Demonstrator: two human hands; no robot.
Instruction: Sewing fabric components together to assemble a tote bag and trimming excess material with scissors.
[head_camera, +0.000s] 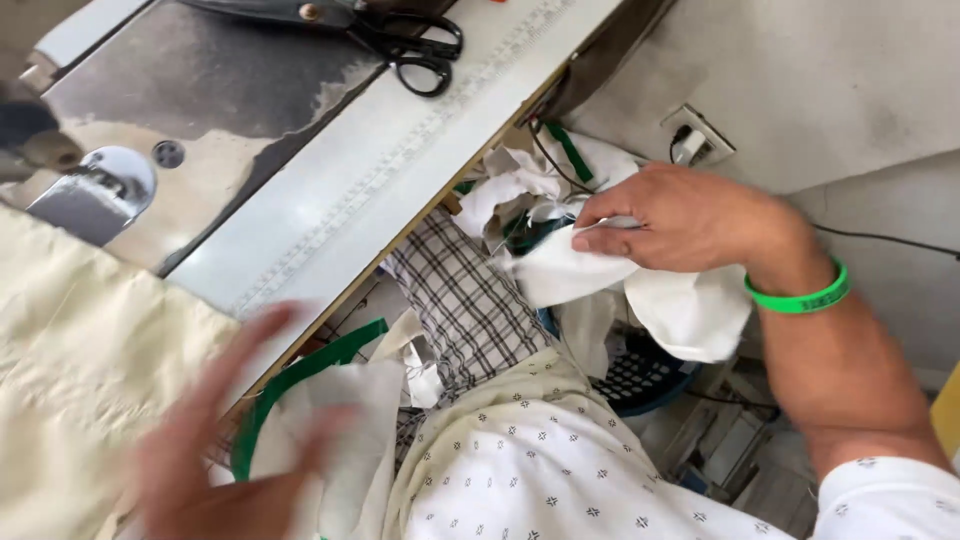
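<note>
My right hand (680, 215) reaches out to the right of the sewing table and pinches a white piece of cloth (660, 295) lying on a heap of fabric scraps (520, 185) in a blue basket (640, 375). A green band (800, 298) circles that wrist. My left hand (215, 440) is blurred at the lower left, fingers spread, over white cloth (350, 440) and a green strip (300, 370) by the table's edge; it holds nothing that I can make out. Cream fabric (80, 350) lies on the table at the left.
Black scissors (400, 35) rest at the table's far end beside a printed ruler strip (420, 140). The sewing machine's metal plate (100, 190) is at the upper left. Checked cloth (460, 300) hangs below the table. A wall socket (695, 135) with a cable sits behind the basket.
</note>
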